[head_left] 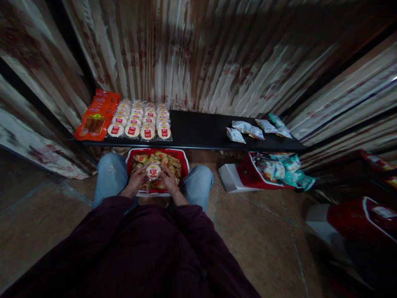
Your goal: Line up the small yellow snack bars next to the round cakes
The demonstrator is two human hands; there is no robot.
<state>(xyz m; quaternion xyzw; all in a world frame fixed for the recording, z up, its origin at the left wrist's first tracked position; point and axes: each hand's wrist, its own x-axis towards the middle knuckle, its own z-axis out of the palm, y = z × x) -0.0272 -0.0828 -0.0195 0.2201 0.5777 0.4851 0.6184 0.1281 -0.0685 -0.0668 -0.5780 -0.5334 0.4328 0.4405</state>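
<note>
Over the red basket (185, 162) between my knees, a round white wrapped cake (153, 171) with a red label is held in clear film. My left hand (136, 181) grips its left edge with closed fingers. On the other side, my right hand (169, 181) pinches the right edge of the same wrapper. Beneath it, several golden-wrapped snacks (174, 162) fill the basket. Just beyond, on the black shelf (198, 126), rows of similar round wrapped cakes (141, 120) lie overlapping in columns.
An orange snack bag (98, 116) lies at the shelf's left end. Several white packets (247, 129) and a teal packet (277, 120) are toward the right. A second red basket (246, 167) with packets stands on the tiled floor, and another red container (350, 215) is farther right.
</note>
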